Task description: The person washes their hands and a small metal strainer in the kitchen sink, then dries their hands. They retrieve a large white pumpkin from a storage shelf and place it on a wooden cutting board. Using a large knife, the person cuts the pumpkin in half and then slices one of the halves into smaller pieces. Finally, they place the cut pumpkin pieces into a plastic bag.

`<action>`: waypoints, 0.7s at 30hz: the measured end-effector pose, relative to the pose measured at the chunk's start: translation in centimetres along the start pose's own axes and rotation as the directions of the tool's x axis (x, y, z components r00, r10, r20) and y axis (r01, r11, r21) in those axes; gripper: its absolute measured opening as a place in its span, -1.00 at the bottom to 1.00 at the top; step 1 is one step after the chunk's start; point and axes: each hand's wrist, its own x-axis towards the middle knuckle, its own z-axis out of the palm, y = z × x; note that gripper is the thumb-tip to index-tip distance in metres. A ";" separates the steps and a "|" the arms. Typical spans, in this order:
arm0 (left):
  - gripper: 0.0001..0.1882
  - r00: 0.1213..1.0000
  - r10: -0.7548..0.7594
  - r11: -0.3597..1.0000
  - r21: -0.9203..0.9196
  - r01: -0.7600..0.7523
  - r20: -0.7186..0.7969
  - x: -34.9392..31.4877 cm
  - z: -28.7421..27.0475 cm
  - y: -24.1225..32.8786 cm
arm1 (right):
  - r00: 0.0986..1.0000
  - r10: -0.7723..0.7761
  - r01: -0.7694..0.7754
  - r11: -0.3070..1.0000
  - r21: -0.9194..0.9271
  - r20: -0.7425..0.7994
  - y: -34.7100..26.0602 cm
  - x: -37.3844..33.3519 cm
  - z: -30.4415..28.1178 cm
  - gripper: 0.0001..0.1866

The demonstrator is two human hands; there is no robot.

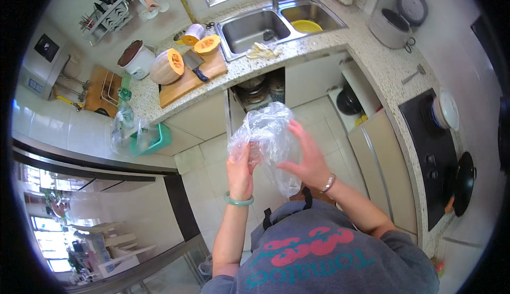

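Observation:
A clear, crumpled plastic bag [268,129] hangs in front of my body, above the floor. My left hand [241,169], with a green bangle at the wrist, grips its left side, and some of the fingers show blurred through the film. At the bag's right side is my right hand [309,158], its thumb and fingers spread apart and slightly blurred. The thumb and fingertips reach the film's edge; I cannot tell how firmly they touch it. No contents can be made out in the bag.
On the counter, a cutting board [172,93] bears a cut pumpkin [167,68], another pumpkin piece [207,44] and a cleaver [195,64]. Beyond stands a double sink [239,32]. Below, cabinet doors stand open. A rice cooker [390,28] and black stove [425,150] are at the right.

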 end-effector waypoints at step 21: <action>-0.77 0.946 0.321 0.744 0.606 -0.281 0.045 14.5 -21.9 17.9 | 0.934 0.212 -0.295 0.913 0.284 0.288 -1.2 19.2 21.8 -0.46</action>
